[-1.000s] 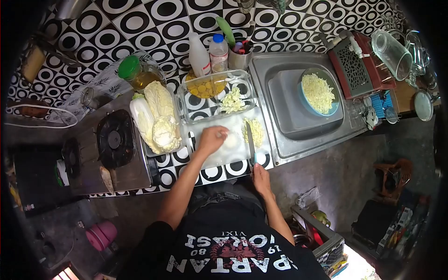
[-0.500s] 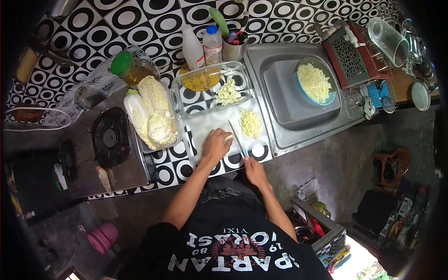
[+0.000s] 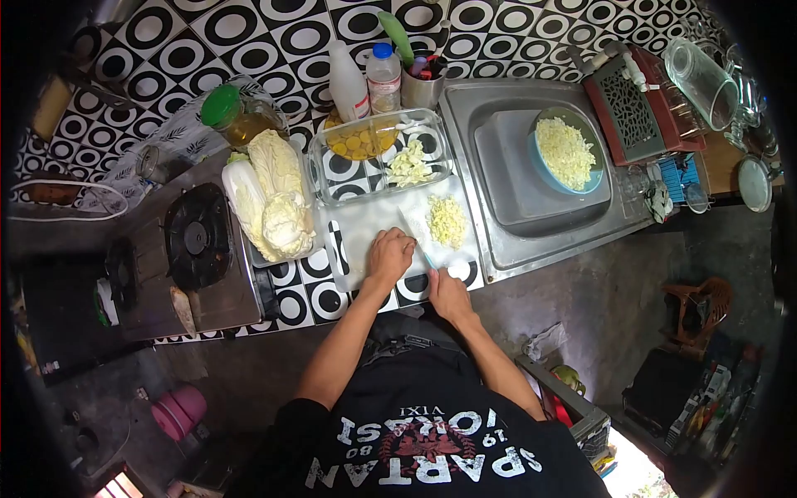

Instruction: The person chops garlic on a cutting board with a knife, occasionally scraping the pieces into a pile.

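Observation:
My right hand [image 3: 449,295] is closed round the light blue handle of a kitchen knife [image 3: 413,228], its blade pointing away from me over a whitish cutting board [image 3: 359,226]. Just left of the blade, my left hand [image 3: 390,256] presses down on the board with its fingers curled together. They cover a pale piece of vegetable, now almost hidden. To the right of the blade lies a heap of finely chopped pale yellow vegetable [image 3: 447,221]. Behind the board, a clear divided container [image 3: 325,193] holds larger pale pieces [image 3: 409,163] and round yellow slices [image 3: 362,144].
Whole napa cabbages [image 3: 270,199] sit at the left, beside a gas stove [image 3: 199,236]. On the right is a steel sink [image 3: 462,133], with a bowl [image 3: 541,170] of chopped pale vegetable over it. Bottles [image 3: 383,79] and a utensil cup [image 3: 421,90] stand behind.
The knife has shifted slightly left, closer to my left fingers, and its blade is more tilted. The pale piece under my left hand shows less. The whole view has shifted a little.

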A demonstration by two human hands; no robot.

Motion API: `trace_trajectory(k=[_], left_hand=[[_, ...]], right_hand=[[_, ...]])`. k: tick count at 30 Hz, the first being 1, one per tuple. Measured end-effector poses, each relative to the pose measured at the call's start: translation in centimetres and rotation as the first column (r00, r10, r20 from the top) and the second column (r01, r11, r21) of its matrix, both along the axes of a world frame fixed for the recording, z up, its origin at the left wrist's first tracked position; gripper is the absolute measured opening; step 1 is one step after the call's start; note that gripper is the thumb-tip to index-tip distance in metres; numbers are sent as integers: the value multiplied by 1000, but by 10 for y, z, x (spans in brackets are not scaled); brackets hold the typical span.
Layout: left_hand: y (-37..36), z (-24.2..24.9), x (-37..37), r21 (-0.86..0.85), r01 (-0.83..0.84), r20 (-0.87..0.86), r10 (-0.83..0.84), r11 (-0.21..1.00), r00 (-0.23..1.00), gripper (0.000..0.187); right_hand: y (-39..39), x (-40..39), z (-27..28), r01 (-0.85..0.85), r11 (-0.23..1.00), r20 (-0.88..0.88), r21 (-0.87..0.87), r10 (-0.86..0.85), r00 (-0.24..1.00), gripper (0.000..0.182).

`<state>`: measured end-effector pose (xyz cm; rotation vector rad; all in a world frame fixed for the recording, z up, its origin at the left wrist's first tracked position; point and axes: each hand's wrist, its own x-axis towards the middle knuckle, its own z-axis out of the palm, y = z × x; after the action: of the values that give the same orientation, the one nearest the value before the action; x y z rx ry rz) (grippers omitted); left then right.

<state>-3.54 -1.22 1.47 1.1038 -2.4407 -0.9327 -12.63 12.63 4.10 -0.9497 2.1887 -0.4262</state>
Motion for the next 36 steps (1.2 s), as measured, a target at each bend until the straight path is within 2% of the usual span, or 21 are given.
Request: trace_trajectory(k=[4,6,8,11,17,19,26,30,32,36], left_hand=[[-2,0,3,44,22,4,-22,999,1000,15],[-3,4,7,12,17,-110,-16,1000,994,21],[-3,10,14,-2,2,-99,-2,1000,995,24],[-3,13,20,-27,-17,-96,14,999,995,27],[-5,0,31,33,-43,-42,44,999,998,17],[-6,-4,33,52,-34,-50,37,998,998,13],[-9,-3,32,41,-35,-37,37,999,999,9],[-8,-3,31,54,-56,-70,60,997,996,8],[-8,-4,31,44,-47,-73,50,998,996,9],[-7,-5,30,34,-33,-47,35,999,998,11]], right_hand=[[-14,-6,6,-9,1000,26,-3,9,1000,46],[-12,-11,9,-4,1000,51,-5,5,999,47],[-2,-14,15,9,999,151,-33,-4,989,49],[10,-12,29,39,999,171,1,-39,985,54],[12,6,26,54,997,121,45,-59,991,47],[11,11,13,39,999,36,15,-39,999,44],[-16,7,1,26,1000,20,0,-26,999,50],[-11,2,17,8,1000,28,12,-8,1000,50],[-7,0,33,37,998,111,45,-42,993,49],[-1,8,51,48,994,136,94,-61,989,50]])
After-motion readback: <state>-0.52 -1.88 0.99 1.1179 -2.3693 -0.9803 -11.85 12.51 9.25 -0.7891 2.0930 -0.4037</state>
